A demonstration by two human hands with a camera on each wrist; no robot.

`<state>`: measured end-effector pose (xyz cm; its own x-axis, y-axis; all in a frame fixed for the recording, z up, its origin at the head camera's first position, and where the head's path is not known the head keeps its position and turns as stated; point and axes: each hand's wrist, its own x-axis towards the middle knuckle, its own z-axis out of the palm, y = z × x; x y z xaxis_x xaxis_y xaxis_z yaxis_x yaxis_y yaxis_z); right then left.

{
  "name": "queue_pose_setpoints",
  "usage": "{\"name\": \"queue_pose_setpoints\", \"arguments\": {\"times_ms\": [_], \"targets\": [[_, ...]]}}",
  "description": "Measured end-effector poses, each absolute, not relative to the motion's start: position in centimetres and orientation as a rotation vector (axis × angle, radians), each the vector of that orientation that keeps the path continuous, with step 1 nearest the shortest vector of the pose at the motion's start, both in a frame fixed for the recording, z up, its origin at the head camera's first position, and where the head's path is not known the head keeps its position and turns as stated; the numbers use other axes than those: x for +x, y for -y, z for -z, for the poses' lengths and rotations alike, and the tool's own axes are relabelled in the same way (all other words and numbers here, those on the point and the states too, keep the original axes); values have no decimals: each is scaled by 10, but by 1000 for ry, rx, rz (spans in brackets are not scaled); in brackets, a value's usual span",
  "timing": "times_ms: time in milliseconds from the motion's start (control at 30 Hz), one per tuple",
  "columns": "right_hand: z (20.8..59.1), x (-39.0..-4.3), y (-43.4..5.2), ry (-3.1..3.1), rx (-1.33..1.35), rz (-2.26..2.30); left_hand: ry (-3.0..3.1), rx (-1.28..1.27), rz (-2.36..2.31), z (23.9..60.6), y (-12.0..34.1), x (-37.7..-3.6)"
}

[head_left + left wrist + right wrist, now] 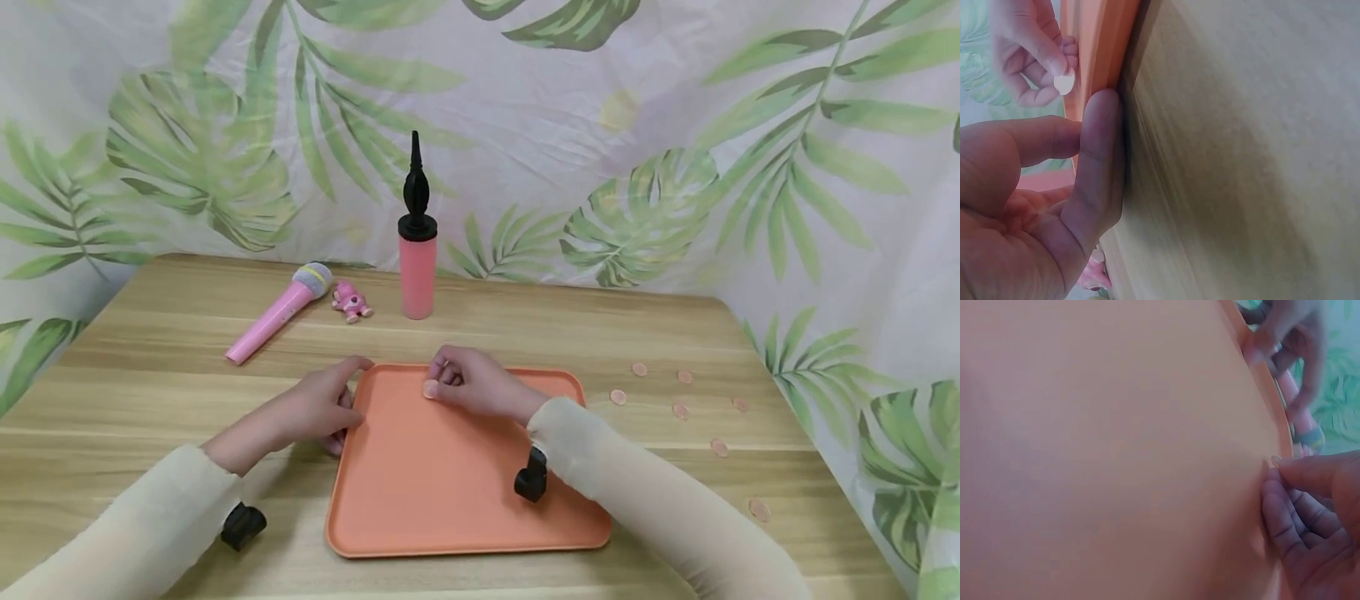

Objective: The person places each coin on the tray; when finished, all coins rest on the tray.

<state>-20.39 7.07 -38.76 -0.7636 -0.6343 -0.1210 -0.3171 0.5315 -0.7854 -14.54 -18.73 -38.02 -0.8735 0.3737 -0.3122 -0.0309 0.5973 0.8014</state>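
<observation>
I have an orange tray lying flat on the wooden surface, near the front edge and about in the middle. My left hand sits at the tray's far left corner — its fingers lie straight along the outer rim, touching it, with the thumb up by the corner; the left wrist view shows a finger pressed flat against the tray's side wall, nothing gripped. My right hand rests over the far part of the tray, fingers curled, pinching a small pale disc between thumb and fingertips just above the tray floor. In the left wrist view that disc shows clearly in the pinch, held close beside the tray's rim.

To the right of the tray, scattered on the bare surface, lie more small discs of the same kind, well apart from one another — the nearest sits just off the tray's far right corner.

At the far side stand a pink pump with a black top, upright, and to its left a small pink toy figure and a pink toy microphone lying on its side. A leaf-print cloth hangs behind the surface.
</observation>
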Motion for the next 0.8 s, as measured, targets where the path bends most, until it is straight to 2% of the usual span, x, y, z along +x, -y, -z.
{"name": "queue_pose_setpoints", "arguments": {"times_ms": [800], "targets": [[399,-197,-32,-2464,-974,974,-2389,283,-1205,382,187,-144]]}}
